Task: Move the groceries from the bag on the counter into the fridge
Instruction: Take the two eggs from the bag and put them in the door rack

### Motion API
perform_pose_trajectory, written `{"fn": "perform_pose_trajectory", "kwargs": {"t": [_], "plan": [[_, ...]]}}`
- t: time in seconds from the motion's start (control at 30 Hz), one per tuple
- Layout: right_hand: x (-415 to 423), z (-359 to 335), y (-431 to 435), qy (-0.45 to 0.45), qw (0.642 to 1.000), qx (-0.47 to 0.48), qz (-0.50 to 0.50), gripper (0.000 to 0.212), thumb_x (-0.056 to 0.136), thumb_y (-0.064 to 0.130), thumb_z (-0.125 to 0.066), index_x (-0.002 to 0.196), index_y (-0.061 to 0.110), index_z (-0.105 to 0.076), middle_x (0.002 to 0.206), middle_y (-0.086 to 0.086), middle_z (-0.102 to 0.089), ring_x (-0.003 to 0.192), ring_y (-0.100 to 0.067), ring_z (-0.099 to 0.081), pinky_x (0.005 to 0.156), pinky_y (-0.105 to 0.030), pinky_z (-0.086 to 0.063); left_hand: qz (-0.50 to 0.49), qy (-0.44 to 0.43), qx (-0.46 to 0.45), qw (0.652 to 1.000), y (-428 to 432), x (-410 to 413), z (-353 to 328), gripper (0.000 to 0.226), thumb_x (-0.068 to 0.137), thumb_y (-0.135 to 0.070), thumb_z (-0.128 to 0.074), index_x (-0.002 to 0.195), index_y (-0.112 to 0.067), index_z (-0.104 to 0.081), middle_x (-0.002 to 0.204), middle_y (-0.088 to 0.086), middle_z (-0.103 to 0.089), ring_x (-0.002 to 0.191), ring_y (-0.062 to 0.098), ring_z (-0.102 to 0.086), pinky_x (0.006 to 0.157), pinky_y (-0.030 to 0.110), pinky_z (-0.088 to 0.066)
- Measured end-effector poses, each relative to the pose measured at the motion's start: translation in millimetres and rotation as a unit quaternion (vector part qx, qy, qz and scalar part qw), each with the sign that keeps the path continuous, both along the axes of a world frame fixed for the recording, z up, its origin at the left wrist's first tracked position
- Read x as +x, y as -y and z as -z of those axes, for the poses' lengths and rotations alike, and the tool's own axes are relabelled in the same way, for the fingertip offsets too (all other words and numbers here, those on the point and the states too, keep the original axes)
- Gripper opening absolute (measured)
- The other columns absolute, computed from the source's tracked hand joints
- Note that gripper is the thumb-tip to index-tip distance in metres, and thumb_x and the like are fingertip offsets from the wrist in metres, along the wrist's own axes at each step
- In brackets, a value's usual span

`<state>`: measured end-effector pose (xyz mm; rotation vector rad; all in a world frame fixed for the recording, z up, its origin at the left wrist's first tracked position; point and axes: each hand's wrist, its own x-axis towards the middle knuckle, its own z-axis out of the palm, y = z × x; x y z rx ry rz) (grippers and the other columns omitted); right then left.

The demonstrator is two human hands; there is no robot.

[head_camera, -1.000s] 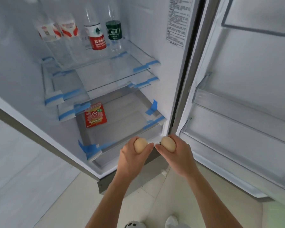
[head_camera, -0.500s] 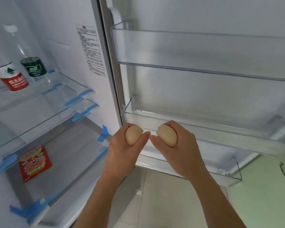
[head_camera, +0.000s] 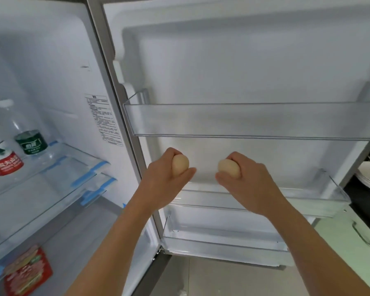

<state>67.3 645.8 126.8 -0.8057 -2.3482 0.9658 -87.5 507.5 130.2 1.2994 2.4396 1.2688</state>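
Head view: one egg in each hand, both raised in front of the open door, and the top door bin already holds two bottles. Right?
Not quite. The head view shows the top door bin empty; the bottles stand on the fridge's inner shelf. The left hand and right hand each hold an egg before the door.

Two eggs, one (head_camera: 180, 164) at centre, one (head_camera: 228, 168) just right of it. Two bottles (head_camera: 31, 142) and one red packet (head_camera: 27, 271) at left. Three door shelves (head_camera: 244, 120) at right.
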Motion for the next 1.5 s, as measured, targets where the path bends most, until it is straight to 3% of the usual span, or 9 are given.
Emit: {"fn": "perform_pose_trajectory", "kwargs": {"t": [0.13,0.3,0.57,0.73,0.8,1.0,1.17,1.37,1.5], "plan": [[-16.2,3.7,-16.6,0.124,0.992,-0.009,-0.019,0.025,0.076,0.050,-0.060,0.090,0.032,-0.050,0.085,0.003,-0.064,0.078,-0.024,-0.063,0.074,-0.042,-0.054,0.078,0.023,-0.138,0.987,-9.8,-15.1,0.3,0.024,0.094,-0.022,-0.053,0.113,-0.025,-0.039,0.096,-0.004,-0.055,0.081,0.012,-0.053,0.064,0.023,-0.040],[-30.3,9.6,-27.1,0.204,0.976,-0.060,-0.047,0.034,0.078,0.041,-0.073,0.101,0.025,-0.055,0.095,0.002,-0.065,0.076,-0.020,-0.070,0.083,-0.044,-0.058,0.091,0.025,-0.225,0.970,-24.9,-26.7,2.1,0.037,0.091,-0.040,-0.063,0.121,-0.025,-0.046,0.102,-0.006,-0.057,0.092,0.014,-0.055,0.071,0.025,-0.043],[-36.2,20.4,-34.3,0.214,0.973,-0.086,0.004,0.042,0.062,0.047,-0.087,0.093,0.031,-0.062,0.093,0.005,-0.066,0.082,-0.017,-0.068,0.082,-0.040,-0.060,0.066,0.010,-0.270,0.960,-35.0,-34.2,8.9,0.049,0.070,-0.042,-0.084,0.110,-0.020,-0.066,0.108,-0.001,-0.066,0.100,0.019,-0.061,0.090,0.033,-0.050],[-36.9,23.2,-34.0,0.222,0.971,-0.081,0.039,0.048,0.059,0.048,-0.087,0.097,0.035,-0.061,0.094,0.007,-0.063,0.088,-0.021,-0.065,0.086,-0.042,-0.057,0.037,-0.002,-0.305,0.952,-40.1,-34.2,12.1,0.036,0.070,-0.045,-0.083,0.092,-0.021,-0.069,0.090,0.001,-0.067,0.086,0.019,-0.059,0.072,0.025,-0.042],[-35.4,23.1,-32.9,0.229,0.970,-0.071,0.050,0.051,0.060,0.050,-0.086,0.101,0.034,-0.061,0.096,0.008,-0.062,0.090,-0.020,-0.064,0.087,-0.041,-0.055,0.032,-0.001,-0.312,0.949,-41.2,-33.5,12.1,0.037,0.071,-0.045,-0.082,0.093,-0.018,-0.070,0.090,0.003,-0.068,0.088,0.020,-0.058,0.077,0.026,-0.041],[-33.4,18.0,-25.3,0.241,0.966,-0.039,0.090,0.055,0.059,0.055,-0.083,0.103,0.034,-0.057,0.091,0.010,-0.060,0.089,-0.020,-0.061,0.080,-0.036,-0.051,0.027,0.007,-0.301,0.953,-40.1,-31.2,10.5,0.044,0.071,-0.038,-0.084,0.104,-0.012,-0.071,0.101,0.009,-0.071,0.090,0.022,-0.064,0.087,0.032,-0.054],[-28.1,13.0,-20.9,0.231,0.968,-0.028,0.098,0.054,0.058,0.064,-0.080,0.092,0.030,-0.056,0.087,0.010,-0.060,0.083,-0.018,-0.060,0.073,-0.033,-0.047,0.006,-0.003,-0.264,0.964,-34.0,-32.4,14.4,0.057,0.066,-0.048,-0.084,0.111,-0.019,-0.065,0.105,0.000,-0.068,0.099,0.020,-0.061,0.088,0.031,-0.051],[-11.5,9.5,-17.6,0.077,0.994,-0.014,0.080,0.042,0.069,0.059,-0.078,0.099,0.036,-0.059,0.094,0.017,-0.063,0.087,-0.007,-0.060,0.079,-0.032,-0.052,0.008,-0.058,-0.124,0.991,-6.4,-11.2,13.5,0.054,0.081,-0.060,-0.066,0.127,-0.034,-0.055,0.119,-0.017,-0.059,0.105,0.004,-0.056,0.088,0.023,-0.045],[6.1,15.3,-3.9,0.039,0.985,0.151,0.070,0.043,0.082,0.050,-0.071,0.120,0.033,-0.062,0.113,0.017,-0.064,0.106,-0.011,-0.058,0.094,-0.029,-0.044,-0.039,-0.148,-0.051,0.987,19.2,8.7,24.5,0.055,0.081,-0.061,-0.059,0.128,-0.033,-0.056,0.122,-0.013,-0.061,0.112,0.010,-0.058,0.091,0.023,-0.044]]}}
